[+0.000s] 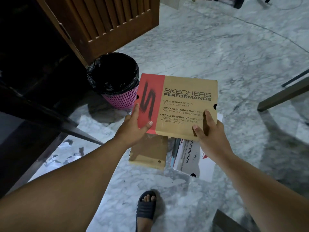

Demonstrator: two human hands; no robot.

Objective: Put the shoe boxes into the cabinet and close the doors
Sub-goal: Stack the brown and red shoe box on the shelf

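You've got the Skechers box up off the floor w/ both hands, lid face toward you, red strip on its left. Your left hand is clamped on the near-left corner, thumb on top over the red strip, fingers along the left edge. Your right hand is clamped on the near-right corner, thumb on top, fingers wrapped round the right side. Box sits center frame, above the marble floor, just right of the pink bin w/ black liner.

Below the held box, on the floor: a plain brown box on the left and a white box w/ "SOLUTION" print on the right, side by side, touching or nearly so; can't say which.

Cabinet is far left, interior too dark to read, prob. open since the slatted wood door stands swung out beyond the bin. Dark shelf edge juts out near left. Your foot in a dark slide sandal is at near center. Metal furniture leg at right.
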